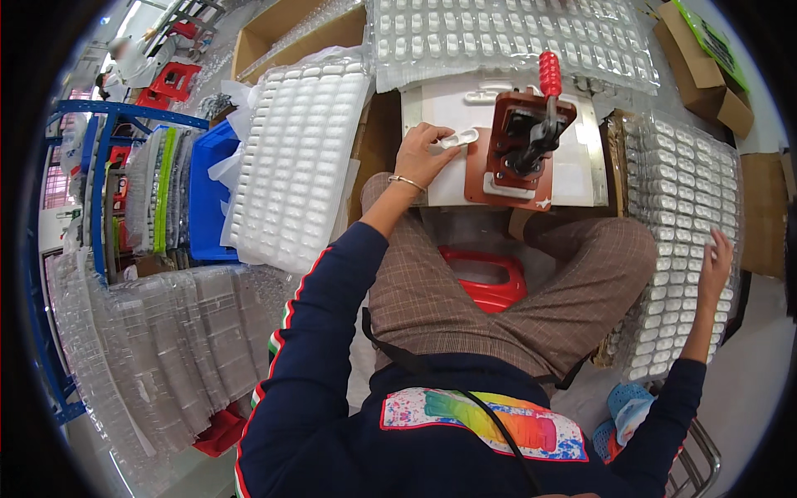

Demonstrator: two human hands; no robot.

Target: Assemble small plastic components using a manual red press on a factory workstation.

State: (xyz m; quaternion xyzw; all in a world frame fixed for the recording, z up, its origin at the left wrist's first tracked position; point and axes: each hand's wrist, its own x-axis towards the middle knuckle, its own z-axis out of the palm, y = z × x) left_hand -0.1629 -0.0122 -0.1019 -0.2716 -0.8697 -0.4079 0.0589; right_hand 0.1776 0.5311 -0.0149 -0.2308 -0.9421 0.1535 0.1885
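Far left, 9 o'clock: a blue rack [100, 158] is seen, with trays stood on edge in it.
Lower left, 8 o'clock: a stack of clear empty blister trays [158, 349] is spread beside the person's left sleeve.
Left of centre, 10 o'clock: a blue bin [207, 191] is seen, partly covered by a white tray of filled pockets [295, 158].
Left hand [422, 156]: it is rested on the white tabletop [440, 116] at 12 o'clock; a small white plastic part [459, 139] is pinched in the fingertips, so the grip is closed on the part.
White plastic part: it is held just left of the red-brown press fixture [519, 153], touching or almost touching its edge; which cannot be told.
Fixture: a black lever with a red handle [549, 75] is raised above it.
Top, 12 o'clock: a clear tray of white parts [506, 37] is laid behind the fixture.
Centre: a red stool [490, 278] is seen between the knees.
Right hand [716, 266]: at 3 o'clock, fingers are spread flat on a tray stack of white parts [677, 216]; grip released, nothing clasped.
Upper right, 1 o'clock: a cardboard box [701, 70] is noted.
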